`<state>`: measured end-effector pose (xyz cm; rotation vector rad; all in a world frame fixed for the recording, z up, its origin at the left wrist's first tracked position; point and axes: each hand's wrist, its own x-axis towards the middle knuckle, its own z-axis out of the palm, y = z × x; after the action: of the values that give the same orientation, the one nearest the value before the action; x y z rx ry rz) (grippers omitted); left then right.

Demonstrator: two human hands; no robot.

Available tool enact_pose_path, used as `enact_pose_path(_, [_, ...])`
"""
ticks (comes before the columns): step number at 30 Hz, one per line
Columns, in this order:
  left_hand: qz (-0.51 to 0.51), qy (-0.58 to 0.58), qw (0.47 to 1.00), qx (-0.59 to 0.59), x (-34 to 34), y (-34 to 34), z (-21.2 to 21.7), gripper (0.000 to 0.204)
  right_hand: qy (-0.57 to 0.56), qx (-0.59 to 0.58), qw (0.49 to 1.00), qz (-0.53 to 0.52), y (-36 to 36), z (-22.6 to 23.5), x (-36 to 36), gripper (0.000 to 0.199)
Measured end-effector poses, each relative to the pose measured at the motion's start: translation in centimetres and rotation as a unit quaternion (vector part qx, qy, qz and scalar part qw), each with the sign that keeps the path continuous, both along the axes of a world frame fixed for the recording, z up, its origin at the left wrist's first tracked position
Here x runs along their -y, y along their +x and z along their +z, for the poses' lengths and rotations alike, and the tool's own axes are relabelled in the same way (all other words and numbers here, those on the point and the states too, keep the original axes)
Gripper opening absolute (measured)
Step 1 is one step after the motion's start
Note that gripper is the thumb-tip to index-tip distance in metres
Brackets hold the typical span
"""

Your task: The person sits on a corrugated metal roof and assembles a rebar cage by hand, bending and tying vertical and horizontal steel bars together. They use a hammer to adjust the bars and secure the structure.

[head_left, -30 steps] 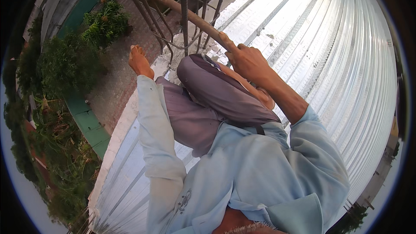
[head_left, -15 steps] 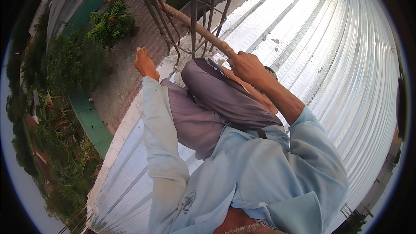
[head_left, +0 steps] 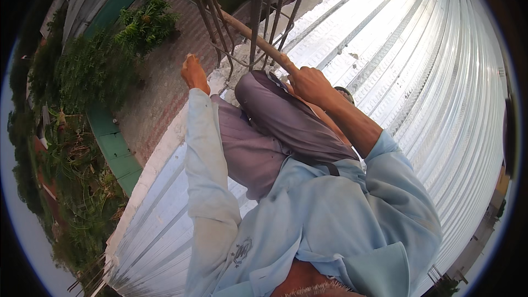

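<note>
My right hand (head_left: 311,84) is wrapped round the near end of a long wooden handle (head_left: 279,55). The handle slants up and to the left, passing among the upright steel reinforcing bars (head_left: 256,11). What sits at its far end I cannot make out. Out over the wall's outer edge, my left hand (head_left: 195,71) is closed, its fingers curled; anything inside it is hidden. A bent steel tie (head_left: 246,64) loops round the bars' lower part, just in front of my raised knee.
I crouch on ribbed metal sheeting (head_left: 374,60) beside a pale, rough masonry edge (head_left: 160,177). Beyond that edge, far below, lie a paved yard (head_left: 144,110), a green wall (head_left: 118,148) and leafy trees (head_left: 88,74). The bars stand directly ahead of my knees.
My left hand sits slightly farther right and higher in the picture. The bars and yard have shifted a little too, as the view moved. My right hand keeps its grip on the handle.
</note>
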<state>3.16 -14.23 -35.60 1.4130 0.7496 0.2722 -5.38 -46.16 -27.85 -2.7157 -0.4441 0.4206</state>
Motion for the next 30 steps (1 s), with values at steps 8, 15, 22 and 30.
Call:
enact_pose_path(8, [-0.056,0.098,0.993,-0.025,0.8,0.3,-0.8,0.041,0.015,0.046,0.998,-0.048,-2.1,4.4,2.2,0.071])
enact_pose_path(15, [-0.097,0.111,0.988,-0.048,3.0,1.2,-0.8,0.041,0.049,-0.045,0.996,-0.053,-1.1,-0.8,0.9,0.067])
enact_pose_path(22, [-0.116,0.128,0.985,-0.008,2.3,1.0,-1.5,0.046,0.040,-0.111,0.990,-0.079,-4.0,6.9,2.5,0.066])
enact_pose_path(30, [-0.093,0.143,0.985,0.016,1.8,0.9,-1.5,0.045,0.013,0.040,0.998,-0.039,-2.8,-1.4,1.0,0.071])
